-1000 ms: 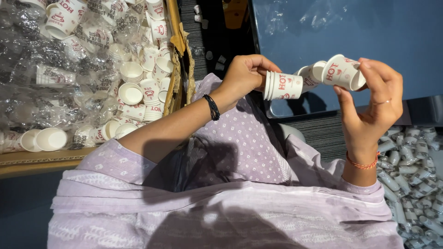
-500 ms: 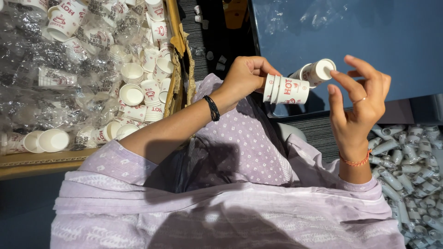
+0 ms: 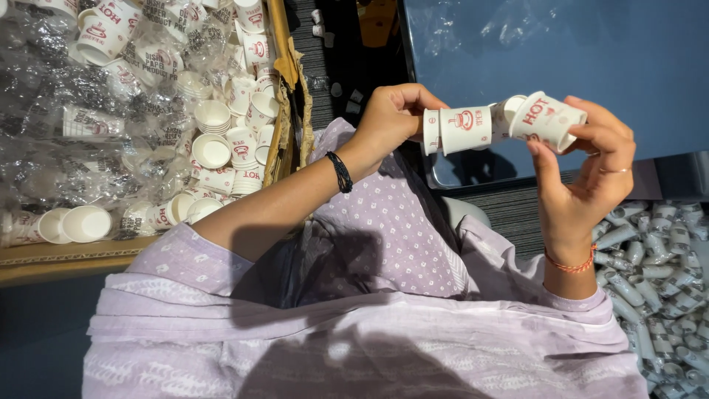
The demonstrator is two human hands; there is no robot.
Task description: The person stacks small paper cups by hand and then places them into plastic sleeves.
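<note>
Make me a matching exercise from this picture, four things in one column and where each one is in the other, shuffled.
Things:
1. single paper cup
2. short stack of paper cups
3. black wristband
4. cardboard box

Places:
A. on the left wrist
B. in the right hand
C. at the left side, full of loose cups and plastic wrap
D. in the left hand

Pairs: 1-B, 2-D, 3-A, 4-C
</note>
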